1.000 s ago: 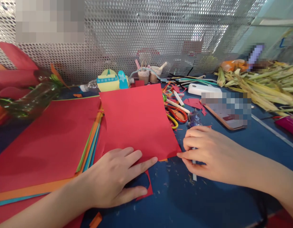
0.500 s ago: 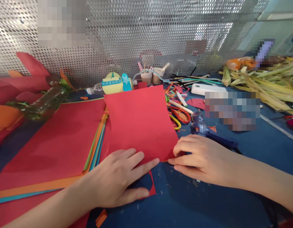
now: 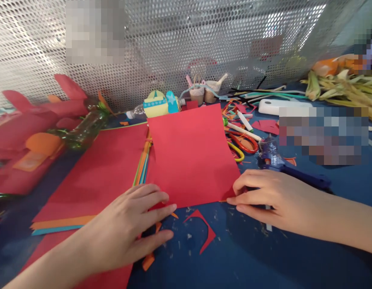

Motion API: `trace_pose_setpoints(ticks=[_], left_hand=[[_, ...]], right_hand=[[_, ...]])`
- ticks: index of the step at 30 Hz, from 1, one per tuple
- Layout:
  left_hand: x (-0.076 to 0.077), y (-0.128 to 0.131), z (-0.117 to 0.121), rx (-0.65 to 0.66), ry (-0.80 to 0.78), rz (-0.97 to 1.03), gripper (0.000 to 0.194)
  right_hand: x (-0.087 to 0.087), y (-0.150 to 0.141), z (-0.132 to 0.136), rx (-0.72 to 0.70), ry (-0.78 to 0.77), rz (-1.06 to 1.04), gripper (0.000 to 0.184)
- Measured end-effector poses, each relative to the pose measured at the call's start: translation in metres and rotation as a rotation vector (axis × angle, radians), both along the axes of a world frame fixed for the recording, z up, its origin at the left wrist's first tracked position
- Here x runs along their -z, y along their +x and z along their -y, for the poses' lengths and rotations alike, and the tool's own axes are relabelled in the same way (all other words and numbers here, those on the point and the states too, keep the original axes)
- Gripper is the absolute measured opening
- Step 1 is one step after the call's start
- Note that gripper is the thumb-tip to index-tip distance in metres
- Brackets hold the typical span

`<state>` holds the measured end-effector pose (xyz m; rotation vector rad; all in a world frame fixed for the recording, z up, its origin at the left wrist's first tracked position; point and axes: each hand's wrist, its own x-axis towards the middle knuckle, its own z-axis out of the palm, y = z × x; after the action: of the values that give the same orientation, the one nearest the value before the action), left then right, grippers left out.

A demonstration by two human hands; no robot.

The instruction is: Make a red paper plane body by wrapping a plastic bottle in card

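A square-cut sheet of red paper [image 3: 195,156] lies in the middle of the blue table, its near edge between my two hands. My left hand [image 3: 122,228] rests at its near left corner, fingers spread and nearly flat. At the near right corner, the bent fingers and thumb of my right hand [image 3: 279,200] close on the paper's edge. A thin orange sliver shows under that edge, beside the right fingertips. Just in front of the sheet is a curved red paper scrap [image 3: 208,230]. Small orange scraps [image 3: 148,261] lie by my left thumb.
Stacked coloured paper [image 3: 92,168] lies at left, beside red bottle crafts [image 3: 26,124]. Behind the sheet are a decorated bottle [image 3: 156,107] and two small pots [image 3: 197,96]. Scissors [image 3: 244,142], markers [image 3: 244,121] and a blue glue gun [image 3: 294,166] lie at right. Dry husks [image 3: 342,88] are farther right.
The view has swung left, so things appear farther right. My left hand has slid left along the sheet's near edge, uncovering the curved red scrap. The right hand stays at its corner.
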<state>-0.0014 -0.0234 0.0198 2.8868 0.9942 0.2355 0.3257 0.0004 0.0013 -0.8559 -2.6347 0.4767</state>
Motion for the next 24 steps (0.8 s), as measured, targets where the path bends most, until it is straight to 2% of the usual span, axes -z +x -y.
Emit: trace_pose_setpoints(ticks=[6, 14, 18, 20, 21, 24], left_hand=[[-0.009, -0.012, -0.001, -0.036, -0.052, 0.038, 0.025], [-0.01, -0.018, -0.005, -0.049, -0.179, 0.151, 0.021], [-0.014, -0.017, -0.011, -0.157, -0.23, 0.242, 0.024], [-0.017, -0.014, -0.015, -0.226, -0.247, 0.232, 0.018], [-0.017, -0.011, -0.017, -0.249, -0.244, 0.199, 0.018], [-0.016, 0.0, -0.023, -0.252, -0.199, 0.064, 0.047]], right_hand=[[0.004, 0.002, -0.001, -0.008, -0.008, -0.021, 0.026], [0.004, 0.003, -0.001, -0.006, 0.002, -0.029, 0.023], [0.002, 0.003, -0.003, -0.023, -0.014, -0.035, 0.023], [0.002, 0.003, -0.004, -0.033, -0.028, -0.037, 0.023], [0.002, 0.002, -0.005, -0.037, -0.035, -0.04, 0.023], [0.002, 0.001, -0.006, 0.001, -0.005, -0.064, 0.024]])
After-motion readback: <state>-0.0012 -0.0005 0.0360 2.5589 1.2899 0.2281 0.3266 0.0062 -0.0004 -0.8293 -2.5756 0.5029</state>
